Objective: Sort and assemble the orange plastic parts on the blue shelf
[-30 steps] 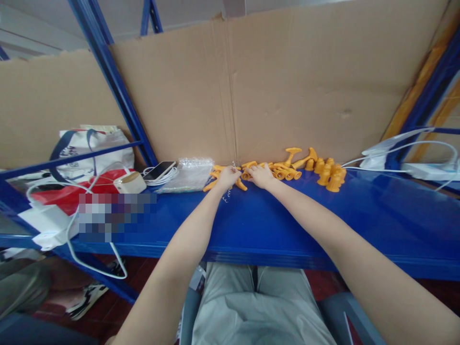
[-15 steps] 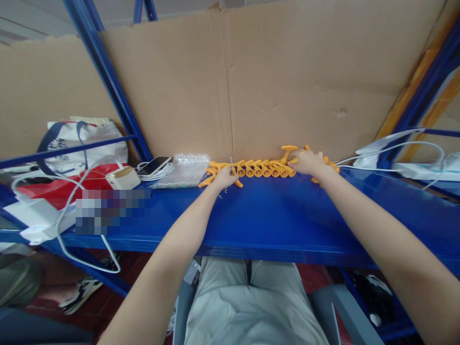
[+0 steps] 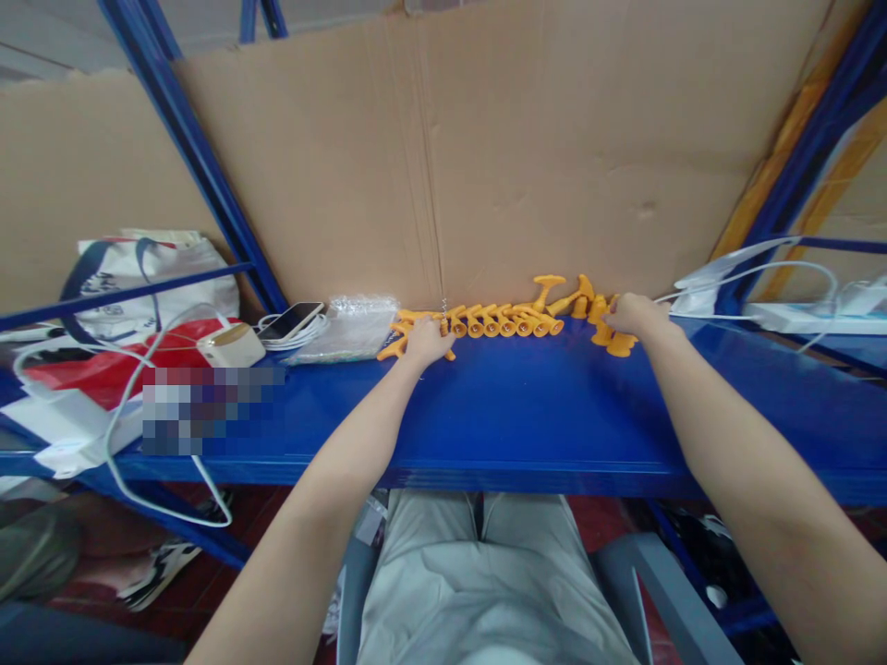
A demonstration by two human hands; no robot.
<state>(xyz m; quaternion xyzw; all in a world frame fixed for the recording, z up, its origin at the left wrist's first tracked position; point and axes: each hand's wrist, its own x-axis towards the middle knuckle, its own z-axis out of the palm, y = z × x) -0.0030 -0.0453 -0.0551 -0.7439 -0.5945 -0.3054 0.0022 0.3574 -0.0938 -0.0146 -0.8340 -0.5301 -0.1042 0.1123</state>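
Note:
My left hand [image 3: 426, 343] is closed on an orange-handled corkscrew [image 3: 444, 308], its thin metal spiral pointing up. Around that hand lie other orange corkscrews [image 3: 394, 349], partly covered by the fingers. To its right, a row of orange T-handled pieces [image 3: 507, 327] lies on the blue shelf [image 3: 527, 406], their flared round ends facing me. At the right end, my right hand [image 3: 641, 317] reaches into a cluster of flared orange caps [image 3: 601, 336]. Its fingers curl around a cap there, mostly hidden by the hand.
A clear plastic bag [image 3: 350, 331] lies left of the corkscrews, beside a phone [image 3: 295, 320] and a coiled white cable. Farther left are a white charger [image 3: 232, 345], red bag, tote bag [image 3: 163, 286] and power strip. Cardboard [image 3: 554, 139] stands behind; another person's leg shows below left.
My right hand has left the spot beside my left hand and moved right along the row to the caps. The left hand stays near the same place with the corkscrew.

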